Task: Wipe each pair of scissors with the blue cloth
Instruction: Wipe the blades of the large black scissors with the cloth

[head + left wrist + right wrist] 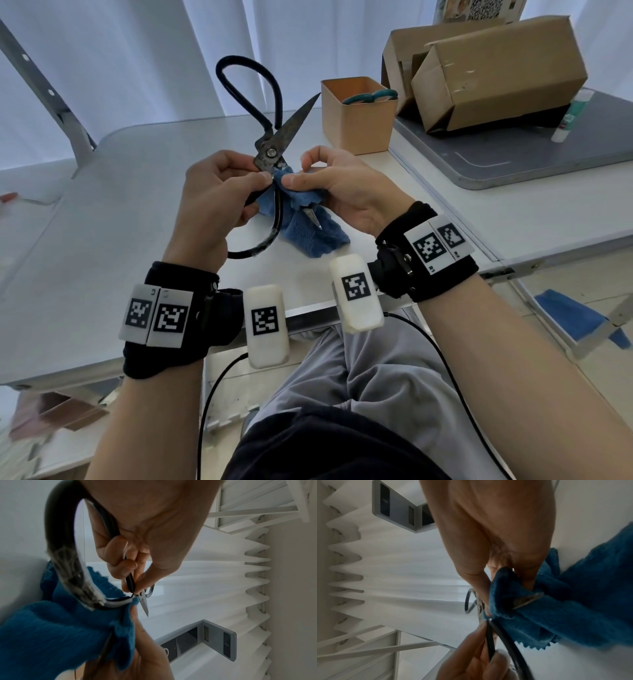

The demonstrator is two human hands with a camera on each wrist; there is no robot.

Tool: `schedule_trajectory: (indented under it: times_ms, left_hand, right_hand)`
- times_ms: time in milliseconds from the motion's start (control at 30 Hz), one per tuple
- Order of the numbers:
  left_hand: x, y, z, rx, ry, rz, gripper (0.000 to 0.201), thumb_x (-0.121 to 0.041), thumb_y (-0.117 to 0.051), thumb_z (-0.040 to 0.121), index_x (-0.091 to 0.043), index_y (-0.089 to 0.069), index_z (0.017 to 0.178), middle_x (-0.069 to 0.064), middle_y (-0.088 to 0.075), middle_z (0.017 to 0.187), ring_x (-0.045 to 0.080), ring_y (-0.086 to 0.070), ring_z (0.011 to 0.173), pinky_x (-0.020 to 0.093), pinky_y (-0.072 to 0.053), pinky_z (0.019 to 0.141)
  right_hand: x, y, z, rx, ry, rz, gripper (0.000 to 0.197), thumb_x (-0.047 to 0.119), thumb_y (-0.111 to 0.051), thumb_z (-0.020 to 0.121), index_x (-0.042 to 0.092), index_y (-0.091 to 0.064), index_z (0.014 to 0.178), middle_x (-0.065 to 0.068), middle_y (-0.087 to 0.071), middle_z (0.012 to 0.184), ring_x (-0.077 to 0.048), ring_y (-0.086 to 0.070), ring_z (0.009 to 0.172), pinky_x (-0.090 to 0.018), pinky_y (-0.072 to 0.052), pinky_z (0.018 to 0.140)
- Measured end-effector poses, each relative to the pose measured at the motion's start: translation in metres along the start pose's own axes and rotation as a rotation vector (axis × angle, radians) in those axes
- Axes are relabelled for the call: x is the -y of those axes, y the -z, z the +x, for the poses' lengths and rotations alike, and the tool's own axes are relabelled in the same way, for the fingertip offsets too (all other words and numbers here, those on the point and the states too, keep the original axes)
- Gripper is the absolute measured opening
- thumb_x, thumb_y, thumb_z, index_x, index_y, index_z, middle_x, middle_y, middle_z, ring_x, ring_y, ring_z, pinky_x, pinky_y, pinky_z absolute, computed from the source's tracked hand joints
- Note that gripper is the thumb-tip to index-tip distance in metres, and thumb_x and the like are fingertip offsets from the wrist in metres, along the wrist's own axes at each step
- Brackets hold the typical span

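1. Gripping the large black-handled scissors (270,150) just below the pivot, your left hand (212,202) has thumb and fingers curled round one handle shank and holds them above the white table (102,205).
2. The scissors are spread wide: one blade points up and to the right, the other down toward you, its tip poking out of the blue cloth (308,233).
3. Your right hand (346,192) pinches the blue cloth round that lower blade close to the pivot, thumb on top, and the rest of the cloth hangs down to the table.
4. In the right wrist view the blue cloth (556,608) folds over the blade, with a sliver of metal showing.
5. Behind, a tan bin (358,116) holds teal-handled scissors (371,97), next to a cardboard box (496,72) on a grey tray (513,157).
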State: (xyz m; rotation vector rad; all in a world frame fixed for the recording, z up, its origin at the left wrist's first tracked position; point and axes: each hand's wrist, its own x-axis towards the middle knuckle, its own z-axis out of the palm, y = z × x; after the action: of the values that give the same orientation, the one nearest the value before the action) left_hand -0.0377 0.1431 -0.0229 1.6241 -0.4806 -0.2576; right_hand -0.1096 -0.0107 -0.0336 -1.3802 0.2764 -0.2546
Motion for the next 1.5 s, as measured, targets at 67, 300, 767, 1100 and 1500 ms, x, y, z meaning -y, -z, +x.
schedule_trajectory:
  times_ms: [67, 300, 767, 1100, 1500]
  left_hand:
    - [-0.001, 0.001, 0.001, -0.020, 0.004, 0.000, 0.011, -0.006, -0.069, 0.085, -0.011, -0.064, 0.093, 0.006, -0.067, 0.086, 0.004, -0.049, 0.046, 0.016, -0.039, 0.045]
    - [-0.003, -0.003, -0.003, 0.043, 0.005, 0.042, 0.009, -0.004, -0.068, 0.087, -0.012, -0.062, 0.088, 0.001, -0.062, 0.074, 0.007, -0.043, 0.046, 0.017, -0.036, 0.045]
    - [0.001, -0.009, -0.008, 0.017, 0.058, -0.063, 0.010, -0.003, -0.070, 0.084, -0.009, -0.064, 0.090, 0.002, -0.061, 0.078, 0.009, -0.044, 0.047, 0.015, -0.033, 0.040]
    - [0.000, -0.005, -0.003, -0.056, 0.068, -0.121, 0.010, -0.008, -0.071, 0.083, -0.013, -0.064, 0.089, 0.005, -0.062, 0.087, 0.013, -0.045, 0.053, 0.018, -0.037, 0.046]
    - [-0.004, 0.008, 0.005, -0.122, 0.054, -0.145, 0.009, -0.012, -0.068, 0.085, -0.015, -0.067, 0.093, 0.000, -0.067, 0.082, 0.012, -0.045, 0.051, 0.017, -0.038, 0.048]
  right_hand:
    - [-0.001, 0.002, -0.003, 0.028, -0.013, -0.010, 0.028, -0.004, -0.070, 0.084, 0.013, -0.048, 0.084, -0.009, -0.062, 0.079, -0.026, -0.061, 0.086, -0.027, -0.053, 0.067]
    - [0.002, -0.001, 0.002, -0.039, 0.033, 0.070, 0.030, -0.003, -0.071, 0.083, 0.014, -0.046, 0.080, -0.017, -0.063, 0.089, -0.025, -0.066, 0.080, -0.028, -0.055, 0.066]
    - [0.004, 0.002, 0.000, -0.010, 0.060, 0.061, 0.035, -0.009, -0.066, 0.084, 0.015, -0.043, 0.077, -0.005, -0.058, 0.067, -0.018, -0.063, 0.065, -0.029, -0.053, 0.066]
    - [0.003, 0.005, -0.003, 0.011, 0.039, -0.013, 0.035, -0.009, -0.067, 0.084, 0.015, -0.043, 0.079, -0.005, -0.056, 0.070, -0.021, -0.059, 0.071, -0.025, -0.051, 0.059]
    - [0.002, 0.015, -0.007, 0.064, 0.005, -0.113, 0.032, -0.005, -0.070, 0.084, 0.016, -0.046, 0.079, -0.002, -0.059, 0.069, -0.016, -0.058, 0.070, -0.027, -0.051, 0.072]
